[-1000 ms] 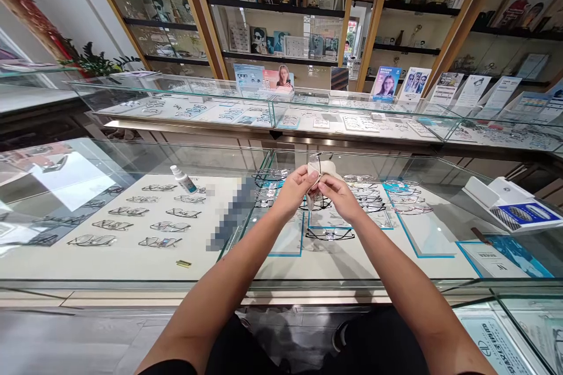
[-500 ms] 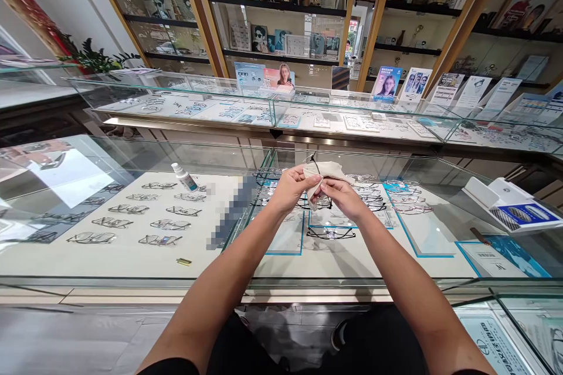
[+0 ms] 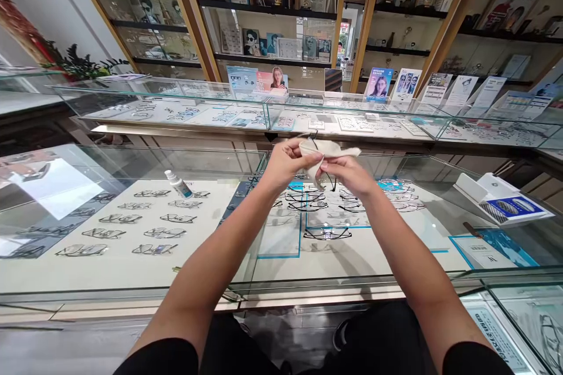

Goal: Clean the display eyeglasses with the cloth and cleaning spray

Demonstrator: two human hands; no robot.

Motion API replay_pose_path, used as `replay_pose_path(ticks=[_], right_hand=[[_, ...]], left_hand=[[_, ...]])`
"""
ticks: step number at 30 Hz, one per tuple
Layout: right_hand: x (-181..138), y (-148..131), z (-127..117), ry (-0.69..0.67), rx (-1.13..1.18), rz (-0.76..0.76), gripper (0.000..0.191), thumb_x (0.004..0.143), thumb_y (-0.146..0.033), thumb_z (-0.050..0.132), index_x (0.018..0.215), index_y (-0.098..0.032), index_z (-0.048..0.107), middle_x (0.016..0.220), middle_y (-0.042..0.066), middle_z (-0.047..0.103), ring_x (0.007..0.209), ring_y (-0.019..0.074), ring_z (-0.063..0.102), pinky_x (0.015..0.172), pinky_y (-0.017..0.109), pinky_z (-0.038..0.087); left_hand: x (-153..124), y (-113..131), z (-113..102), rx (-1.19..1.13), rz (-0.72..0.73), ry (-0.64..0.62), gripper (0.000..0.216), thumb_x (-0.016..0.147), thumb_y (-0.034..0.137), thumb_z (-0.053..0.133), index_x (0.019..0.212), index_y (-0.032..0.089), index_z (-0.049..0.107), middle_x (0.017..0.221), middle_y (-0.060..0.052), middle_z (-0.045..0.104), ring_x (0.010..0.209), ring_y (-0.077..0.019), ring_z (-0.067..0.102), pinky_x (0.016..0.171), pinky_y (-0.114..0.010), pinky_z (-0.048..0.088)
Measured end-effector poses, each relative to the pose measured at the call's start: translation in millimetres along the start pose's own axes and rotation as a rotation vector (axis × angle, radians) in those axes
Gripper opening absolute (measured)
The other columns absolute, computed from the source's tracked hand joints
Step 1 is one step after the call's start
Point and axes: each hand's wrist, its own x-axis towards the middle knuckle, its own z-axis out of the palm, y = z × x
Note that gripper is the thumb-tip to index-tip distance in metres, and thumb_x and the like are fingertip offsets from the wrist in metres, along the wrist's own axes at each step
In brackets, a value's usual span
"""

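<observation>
My left hand [image 3: 284,163] pinches a pale beige cloth [image 3: 336,148] folded around a pair of eyeglasses. From the right, my right hand [image 3: 350,176] closes on the same bundle, thumb and fingers pressed together. Of the eyeglasses [image 3: 333,183], dark thin temple parts stick out above and below the cloth; the lenses are mostly covered. Both hands are raised over the glass display counter [image 3: 281,272]. Below them, rows of eyeglass frames lie inside, among them a black-rimmed pair [image 3: 328,235] close to the front.
A white spray bottle [image 3: 178,184] stands on the counter to the left, near rows of clear-lensed frames [image 3: 103,234]. At the right is an open white-and-blue box [image 3: 504,202]. Behind runs a second glass showcase [image 3: 268,114] with upright leaflets [image 3: 407,84].
Both hands have risen slightly with the cloth and eyeglasses, and the cloth's right end now stretches out straighter. My view has shifted a little.
</observation>
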Motion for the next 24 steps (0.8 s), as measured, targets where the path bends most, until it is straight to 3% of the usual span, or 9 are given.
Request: replay_pose_path(ticks=[4, 7, 10, 15, 19, 24], right_hand=[[12.2, -47.1, -8.0, -0.1, -0.135, -0.102, 0.036, 0.086, -0.055, 0.087, 0.083, -0.019, 0.084, 0.089, 0.005, 0.081, 0.089, 0.0192, 0.07, 0.096, 0.036, 0.055], [13.9, -61.3, -8.7, -0.128, -0.177, -0.122, 0.038, 0.09, -0.054, 0.083, 0.084, -0.017, 0.083, 0.088, 0.005, 0.079, 0.084, 0.0177, 0.067, 0.087, 0.034, 0.054], [14.9, -59.8, -7.7, -0.148, -0.19, -0.11, 0.038, 0.091, -0.054, 0.082, 0.083, -0.017, 0.081, 0.083, 0.004, 0.077, 0.078, 0.0166, 0.065, 0.078, 0.032, 0.053], [17.2, -53.0, -7.2, -0.145, -0.137, -0.097, 0.036, 0.088, -0.054, 0.083, 0.079, -0.019, 0.082, 0.081, 0.003, 0.078, 0.079, 0.018, 0.068, 0.079, 0.033, 0.054], [14.6, -54.9, -7.0, -0.125, -0.113, -0.078, 0.032, 0.089, -0.049, 0.082, 0.075, -0.02, 0.082, 0.077, 0.002, 0.077, 0.077, 0.0168, 0.066, 0.08, 0.032, 0.053], [14.2, -57.5, -3.6, -0.141, -0.103, -0.068, 0.028, 0.094, -0.043, 0.078, 0.08, -0.019, 0.083, 0.084, 0.004, 0.078, 0.082, 0.0167, 0.066, 0.085, 0.033, 0.053]], left_hand=[[18.9, 28.4, 4.8, 0.024, 0.129, -0.051, 0.048, 0.056, 0.041, 0.107, 0.083, 0.015, 0.076, 0.072, -0.001, 0.076, 0.059, -0.0117, 0.066, 0.057, -0.022, 0.053], [21.1, 34.7, 7.0, 0.047, 0.193, -0.019, 0.048, 0.063, 0.049, 0.104, 0.082, 0.016, 0.076, 0.072, -0.001, 0.075, 0.058, -0.0114, 0.065, 0.055, -0.022, 0.051], [20.1, 32.4, 7.1, 0.062, 0.226, 0.005, 0.05, 0.069, 0.058, 0.099, 0.077, 0.016, 0.073, 0.066, -0.001, 0.071, 0.054, -0.01, 0.06, 0.053, -0.021, 0.046], [17.9, 31.2, 4.5, 0.077, 0.242, 0.008, 0.054, 0.079, 0.064, 0.092, 0.069, 0.016, 0.069, 0.061, 0.001, 0.063, 0.054, -0.0087, 0.051, 0.055, -0.022, 0.041], [12.7, 38.0, -6.1, 0.083, 0.17, -0.117, 0.049, 0.088, 0.063, 0.086, 0.078, 0.016, 0.074, 0.072, -0.004, 0.07, 0.066, -0.0138, 0.061, 0.065, -0.025, 0.049], [8.0, 47.4, -19.7, 0.036, 0.039, -0.202, 0.044, 0.079, 0.052, 0.097, 0.095, 0.016, 0.077, 0.08, -0.004, 0.074, 0.068, -0.0141, 0.065, 0.065, -0.025, 0.05]])
